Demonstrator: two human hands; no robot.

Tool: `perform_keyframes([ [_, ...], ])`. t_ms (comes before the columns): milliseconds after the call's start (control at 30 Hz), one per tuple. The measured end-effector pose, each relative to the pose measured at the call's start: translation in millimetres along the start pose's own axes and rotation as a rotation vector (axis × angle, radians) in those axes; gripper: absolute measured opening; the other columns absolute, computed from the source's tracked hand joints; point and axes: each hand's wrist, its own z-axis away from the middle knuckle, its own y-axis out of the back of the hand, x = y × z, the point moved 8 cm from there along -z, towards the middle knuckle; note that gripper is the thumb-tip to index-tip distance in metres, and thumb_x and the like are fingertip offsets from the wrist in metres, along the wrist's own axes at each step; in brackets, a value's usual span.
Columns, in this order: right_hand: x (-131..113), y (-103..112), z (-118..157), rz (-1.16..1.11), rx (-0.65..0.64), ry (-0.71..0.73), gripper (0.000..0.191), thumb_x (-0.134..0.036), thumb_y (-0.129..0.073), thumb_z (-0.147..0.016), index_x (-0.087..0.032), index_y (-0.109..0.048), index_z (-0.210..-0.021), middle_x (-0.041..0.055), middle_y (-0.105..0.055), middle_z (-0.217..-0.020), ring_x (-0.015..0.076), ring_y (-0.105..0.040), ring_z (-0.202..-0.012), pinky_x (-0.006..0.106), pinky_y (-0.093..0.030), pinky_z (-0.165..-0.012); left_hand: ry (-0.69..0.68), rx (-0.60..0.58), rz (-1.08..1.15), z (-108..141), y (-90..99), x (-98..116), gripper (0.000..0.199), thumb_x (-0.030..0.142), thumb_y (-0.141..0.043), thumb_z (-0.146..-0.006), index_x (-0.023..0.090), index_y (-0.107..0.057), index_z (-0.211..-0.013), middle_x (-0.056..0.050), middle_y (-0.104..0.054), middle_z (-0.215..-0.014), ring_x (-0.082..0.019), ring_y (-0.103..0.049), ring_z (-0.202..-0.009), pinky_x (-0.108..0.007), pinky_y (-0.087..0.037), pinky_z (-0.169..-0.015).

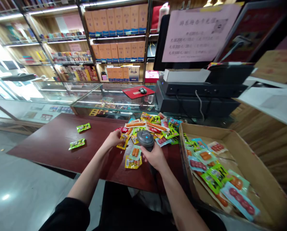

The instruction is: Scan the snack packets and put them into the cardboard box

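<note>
My right hand (pixel 155 157) is wrapped round the handle of a dark grey barcode scanner (pixel 145 138), its head pointing away from me over the table. At the left edge of a heap of snack packets, my left hand (pixel 113 140) pinches a yellow snack packet (pixel 124 141). The heap holds green packets (pixel 171 132), yellow ones and long single sausages in clear wrap (pixel 136 124). Just below the scanner, a pack of small sausages (pixel 135 152) overlaps another yellow packet (pixel 133 162). Two green packets (pixel 83 127) lie apart on the left.
A shallow cardboard box (pixel 249 147) with several sausage packs stands at the right of the dark red table (pixel 61 144). Behind are a glass display counter (pixel 90 96), a mouse (pixel 142 90) on a red mat, and a monitor with a paper notice (pixel 193 35).
</note>
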Motion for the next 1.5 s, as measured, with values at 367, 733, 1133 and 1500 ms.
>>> perform_keyframes([
  [367,-24.9,-55.5,-19.0,-0.03,-0.204,0.011,0.016,-0.036,-0.064,-0.077,-0.021,-0.058,-0.077,-0.0019,-0.059,-0.049,0.0152,-0.055,-0.037,0.025,-0.046,-0.04,0.004,0.059,0.65,-12.9,23.4,25.5,0.043,0.024,-0.089,-0.046,0.014,-0.065,-0.08,-0.004,-0.071,-0.077,-0.014,-0.064,-0.066,-0.027,-0.051,-0.066],
  [733,-39.2,-52.7,-23.9,-0.067,-0.179,0.017,0.016,-0.035,-0.062,-0.076,-0.021,-0.056,-0.072,-0.0027,-0.057,-0.049,0.0139,-0.053,-0.036,0.023,-0.043,-0.036,-0.114,-0.016,0.582,-16.8,22.3,47.7,0.022,0.013,-0.075,-0.056,0.014,-0.061,-0.073,0.0,-0.068,-0.071,-0.013,-0.061,-0.064,-0.022,-0.045,-0.059],
  [1133,-45.2,-83.4,-23.8,-0.045,-0.274,0.019,0.022,-0.036,-0.066,-0.075,-0.018,-0.059,-0.084,-0.0016,-0.06,-0.054,0.0131,-0.054,-0.039,0.023,-0.044,-0.038,0.04,0.127,0.689,2.2,74.8,-7.9,0.046,0.024,-0.09,-0.045,0.014,-0.062,-0.079,-0.003,-0.071,-0.075,-0.015,-0.066,-0.065,-0.029,-0.053,-0.066],
  [1500,-65.3,-171.2,-17.1,-0.007,-0.472,0.073,0.024,-0.037,-0.065,-0.076,-0.02,-0.054,-0.089,-0.0016,-0.062,-0.056,0.0164,-0.06,-0.042,0.025,-0.048,-0.04,0.202,0.408,0.75,62.3,187.0,-107.5,0.057,0.031,-0.092,-0.045,0.012,-0.063,-0.091,-0.005,-0.07,-0.08,-0.017,-0.067,-0.068,-0.028,-0.055,-0.057],
])
